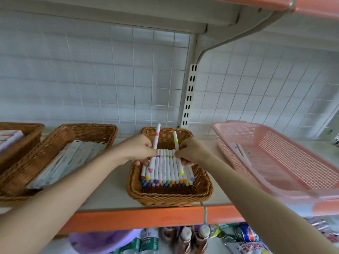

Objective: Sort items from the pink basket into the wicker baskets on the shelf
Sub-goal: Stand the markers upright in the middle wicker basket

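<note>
Over the middle wicker basket point(169, 197), the left hand point(138, 149) grips a pink marker point(156, 137) and the right hand point(191, 150) pinches a yellow marker point(175, 138), both lengthwise front-to-back, far ends raised, above the stacked markers point(165, 168).

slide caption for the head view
Left hand holds a pink-capped marker, right hand a yellow-capped marker, over the wicker basket of markers

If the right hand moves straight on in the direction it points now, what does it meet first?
Probably the pink-banded marker that the left hand holds over the middle wicker basket. The right hand, holding a yellow-banded marker, points leftward at it; depth is unclear.
</note>
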`<state>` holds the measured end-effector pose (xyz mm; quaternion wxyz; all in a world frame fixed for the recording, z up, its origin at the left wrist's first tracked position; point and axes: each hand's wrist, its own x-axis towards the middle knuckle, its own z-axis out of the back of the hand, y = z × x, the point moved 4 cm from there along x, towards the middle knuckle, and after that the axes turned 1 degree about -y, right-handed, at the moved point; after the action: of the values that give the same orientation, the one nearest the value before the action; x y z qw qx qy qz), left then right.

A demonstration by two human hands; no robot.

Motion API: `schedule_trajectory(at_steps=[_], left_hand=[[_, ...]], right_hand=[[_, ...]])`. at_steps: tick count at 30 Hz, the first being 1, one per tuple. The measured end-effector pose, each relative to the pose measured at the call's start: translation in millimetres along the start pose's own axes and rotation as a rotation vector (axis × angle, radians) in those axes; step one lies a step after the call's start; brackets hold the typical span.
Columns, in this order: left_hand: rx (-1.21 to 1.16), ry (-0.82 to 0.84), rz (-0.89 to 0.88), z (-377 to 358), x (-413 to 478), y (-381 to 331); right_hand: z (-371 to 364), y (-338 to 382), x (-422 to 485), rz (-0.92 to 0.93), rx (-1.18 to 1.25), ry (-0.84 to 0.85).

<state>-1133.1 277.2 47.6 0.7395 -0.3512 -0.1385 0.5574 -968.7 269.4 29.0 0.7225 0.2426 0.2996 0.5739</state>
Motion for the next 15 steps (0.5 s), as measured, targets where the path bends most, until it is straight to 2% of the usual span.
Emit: schedule_trajectory(at_steps=[15], left_hand=[[0.003, 0.012, 0.003, 8.6, -5.5, 23.7]], right_hand=[[-58.3, 25.8, 11.1, 0.008, -0.111, 0.078]])
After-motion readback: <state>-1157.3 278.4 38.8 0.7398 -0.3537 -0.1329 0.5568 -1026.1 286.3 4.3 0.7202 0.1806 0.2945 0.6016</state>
